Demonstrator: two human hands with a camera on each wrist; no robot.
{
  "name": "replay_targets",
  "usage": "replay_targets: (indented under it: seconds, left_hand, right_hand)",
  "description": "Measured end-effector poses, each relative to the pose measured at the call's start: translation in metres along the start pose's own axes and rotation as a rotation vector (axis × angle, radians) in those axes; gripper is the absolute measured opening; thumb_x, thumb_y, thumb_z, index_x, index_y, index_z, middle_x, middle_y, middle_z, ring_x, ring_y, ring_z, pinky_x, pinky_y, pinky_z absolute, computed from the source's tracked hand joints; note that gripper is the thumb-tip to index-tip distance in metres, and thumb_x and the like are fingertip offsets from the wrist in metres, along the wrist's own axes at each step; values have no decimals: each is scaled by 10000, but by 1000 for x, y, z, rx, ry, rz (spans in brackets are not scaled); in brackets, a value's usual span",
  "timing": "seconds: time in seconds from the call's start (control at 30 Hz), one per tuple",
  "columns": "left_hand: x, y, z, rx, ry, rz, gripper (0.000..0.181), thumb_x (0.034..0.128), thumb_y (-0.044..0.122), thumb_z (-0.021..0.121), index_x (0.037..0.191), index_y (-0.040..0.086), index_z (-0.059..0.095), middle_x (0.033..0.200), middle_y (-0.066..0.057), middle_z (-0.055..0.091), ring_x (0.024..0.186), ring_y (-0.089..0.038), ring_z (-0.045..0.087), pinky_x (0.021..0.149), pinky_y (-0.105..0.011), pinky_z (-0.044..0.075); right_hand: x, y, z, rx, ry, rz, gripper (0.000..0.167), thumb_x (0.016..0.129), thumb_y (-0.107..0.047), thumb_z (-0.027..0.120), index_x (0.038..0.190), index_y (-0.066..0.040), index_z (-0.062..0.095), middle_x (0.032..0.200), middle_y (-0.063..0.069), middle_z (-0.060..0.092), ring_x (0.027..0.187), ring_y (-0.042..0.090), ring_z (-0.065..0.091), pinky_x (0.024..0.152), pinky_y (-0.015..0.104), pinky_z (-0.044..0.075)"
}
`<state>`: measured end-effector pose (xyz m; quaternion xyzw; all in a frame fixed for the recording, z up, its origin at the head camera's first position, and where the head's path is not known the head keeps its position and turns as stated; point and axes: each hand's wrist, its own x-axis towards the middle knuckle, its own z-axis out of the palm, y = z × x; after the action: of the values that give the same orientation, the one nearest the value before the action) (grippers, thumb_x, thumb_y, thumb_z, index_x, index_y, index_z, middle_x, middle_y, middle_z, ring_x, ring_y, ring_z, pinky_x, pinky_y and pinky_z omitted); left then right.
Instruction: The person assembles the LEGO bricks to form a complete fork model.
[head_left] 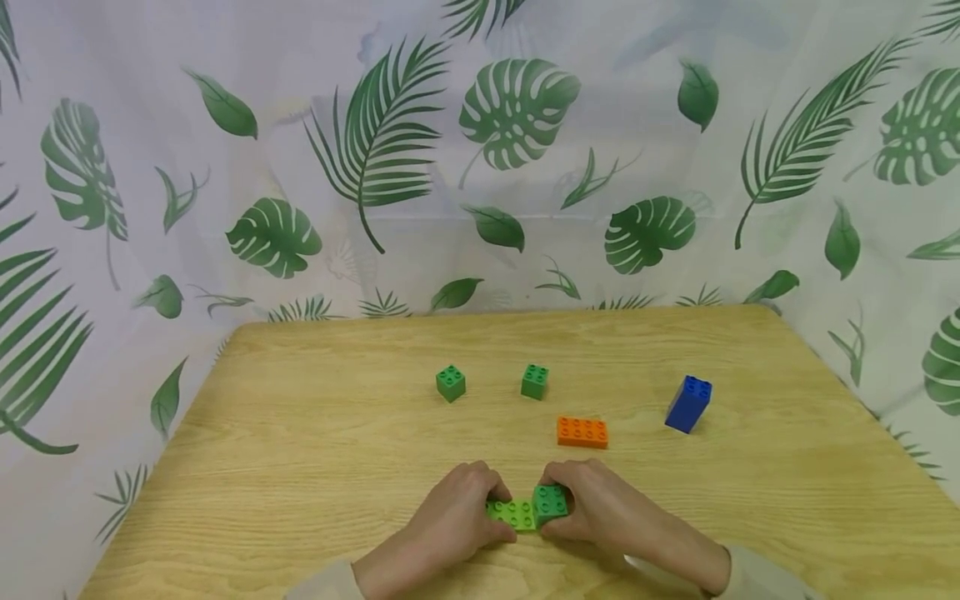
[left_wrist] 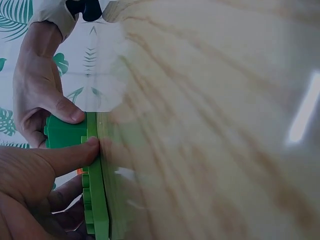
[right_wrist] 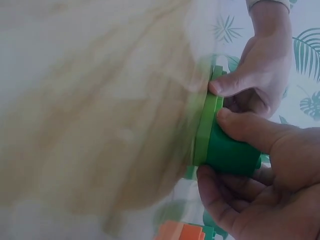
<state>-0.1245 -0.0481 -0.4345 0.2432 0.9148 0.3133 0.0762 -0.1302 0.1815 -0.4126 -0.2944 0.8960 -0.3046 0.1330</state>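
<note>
A light green plate with studs lies flat near the table's front edge. My left hand pinches its left part between thumb and fingers. At the plate's right end stands a darker green block, which my right hand grips from the right. In the left wrist view the dark green block sits against the plate's studded side, and my left thumb presses the plate's edge. The right wrist view shows the block between my right thumb and fingers, with the plate against it.
Two small green blocks stand farther back on the wooden table. An orange brick lies just beyond my right hand, and a tall blue block stands to the right. A leaf-patterned cloth hangs behind.
</note>
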Motion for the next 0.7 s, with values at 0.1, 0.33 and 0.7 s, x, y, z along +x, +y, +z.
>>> replay_targets:
  seconds: [0.1,0.33,0.7]
  left_hand:
    - [0,0,0,-5,-8,-3,317,741,247,954,971,112,785,894,85,630,863,-67,576,782,-256,510]
    - [1,1,1,-20,-19,1,311,750,246,949,976,112,783,898,84,626,866,-66,569,788,-256,505]
    - [0,-1,1,-17,-11,-3,320,739,249,956,966,110,777,902,80,635,878,-79,580,795,-263,509]
  right_hand:
    - [-1,1,0,22,-8,12,311,814,-205,903,1009,-103,684,883,-96,651,754,14,542,663,233,485]
    - [-5,-3,-1,34,-42,116,500,785,-249,927,1159,-31,675,1014,-26,671,875,119,590,775,358,538]
    - [-4,17,-53,128,-87,-51,561,944,-266,783,1381,34,598,1228,99,688,1036,235,652,855,343,554]
